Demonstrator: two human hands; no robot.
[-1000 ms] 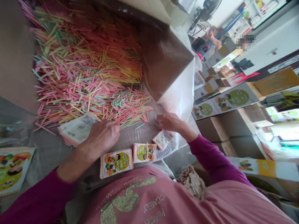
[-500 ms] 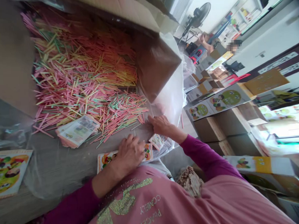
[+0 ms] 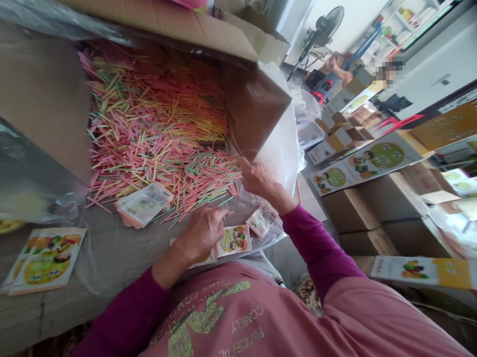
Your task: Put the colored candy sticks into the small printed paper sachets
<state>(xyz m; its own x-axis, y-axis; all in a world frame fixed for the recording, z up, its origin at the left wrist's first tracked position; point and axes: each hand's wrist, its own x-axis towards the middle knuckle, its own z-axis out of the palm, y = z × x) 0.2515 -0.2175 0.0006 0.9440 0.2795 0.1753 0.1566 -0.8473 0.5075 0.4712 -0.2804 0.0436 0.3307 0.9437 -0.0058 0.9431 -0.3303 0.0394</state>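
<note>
My left hand (image 3: 203,231) is over a row of small printed packets (image 3: 234,239) at the table's near edge. Its fingers are curled in, thumb and forefinger close together; anything between them is too small to name. My right hand (image 3: 259,184) is at the right end of the loose coloured sticks (image 3: 206,175), forefinger stretched out and thumb apart from it, with nothing visible in its grasp. Below it lies a pile of small packets (image 3: 262,220) on clear plastic. A fanned stack of packets (image 3: 144,203) leans against the sticks.
A cardboard box (image 3: 259,108) on its side, lined with plastic, spills the sticks onto the table. Larger printed bags (image 3: 46,260) lie at the left. Stacked cartons (image 3: 360,209) stand to the right, a fan (image 3: 322,30) and another person (image 3: 385,72) farther back.
My left hand has lifted and shifted left off the packets, uncovering more of them. My right forefinger now points farther forward along the sticks' edge. The camera view has shifted.
</note>
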